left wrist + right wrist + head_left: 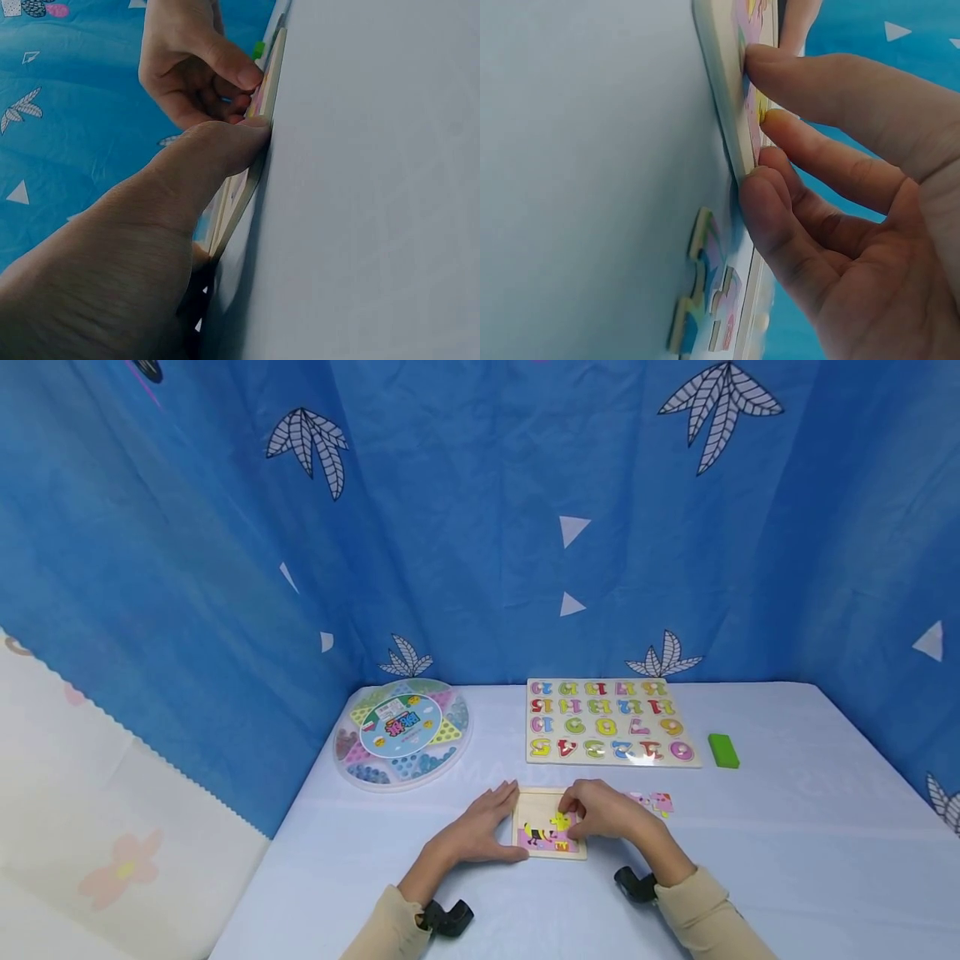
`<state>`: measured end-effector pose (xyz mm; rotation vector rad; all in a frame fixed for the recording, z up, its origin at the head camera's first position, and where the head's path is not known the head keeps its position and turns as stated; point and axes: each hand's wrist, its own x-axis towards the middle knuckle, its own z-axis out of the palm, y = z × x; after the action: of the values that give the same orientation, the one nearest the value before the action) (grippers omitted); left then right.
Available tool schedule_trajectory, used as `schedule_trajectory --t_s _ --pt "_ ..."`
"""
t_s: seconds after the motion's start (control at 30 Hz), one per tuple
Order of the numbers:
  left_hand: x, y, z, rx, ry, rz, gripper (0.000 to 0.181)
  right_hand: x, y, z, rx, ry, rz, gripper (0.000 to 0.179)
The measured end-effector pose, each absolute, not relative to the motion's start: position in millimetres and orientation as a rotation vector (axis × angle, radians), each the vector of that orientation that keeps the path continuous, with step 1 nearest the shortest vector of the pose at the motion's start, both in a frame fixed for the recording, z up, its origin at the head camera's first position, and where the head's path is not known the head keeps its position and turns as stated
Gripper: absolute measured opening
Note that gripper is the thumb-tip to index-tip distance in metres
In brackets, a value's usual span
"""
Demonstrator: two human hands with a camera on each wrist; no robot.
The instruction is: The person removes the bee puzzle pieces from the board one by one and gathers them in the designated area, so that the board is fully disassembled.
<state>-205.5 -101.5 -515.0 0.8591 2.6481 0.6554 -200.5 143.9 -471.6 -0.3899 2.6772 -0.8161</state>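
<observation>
A small wooden jigsaw puzzle tray (551, 791) lies on the table with pink and yellow pieces along its lower part and right side. My left hand (482, 831) steadies its left side, fingers stretched to the upper left corner and thumb (247, 142) on the near edge. Over the tray's right side, my right hand (603, 810) has its thumb and curled index finger at a pink-and-yellow puzzle piece (562, 821). In the right wrist view its fingertips (763, 64) touch the piece area, and other fingers rest by the tray's edge. The hand partly hides the piece.
Loose puzzle pieces (662, 802) lie right of the tray, close to the right hand. Behind stands a wooden number board (611, 764), with a green block (723, 751) to its right. A round board-game case (390, 785) lies at back left, before the blue curtain (480, 568).
</observation>
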Motion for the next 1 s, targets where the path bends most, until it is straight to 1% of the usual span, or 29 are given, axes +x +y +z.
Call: schedule_trajectory --t_s 0.37,1.0 --pt "-205.9 -102.9 -515.8 0.869 2.65 0.652 0.102 -198.1 140.6 -469.1 -0.426 2.724 -0.757 0.023" --pt "-205.2 -102.3 -512.7 0.872 2.647 0.649 0.102 -196.4 143.7 -468.0 -0.384 2.729 -0.811 0.023"
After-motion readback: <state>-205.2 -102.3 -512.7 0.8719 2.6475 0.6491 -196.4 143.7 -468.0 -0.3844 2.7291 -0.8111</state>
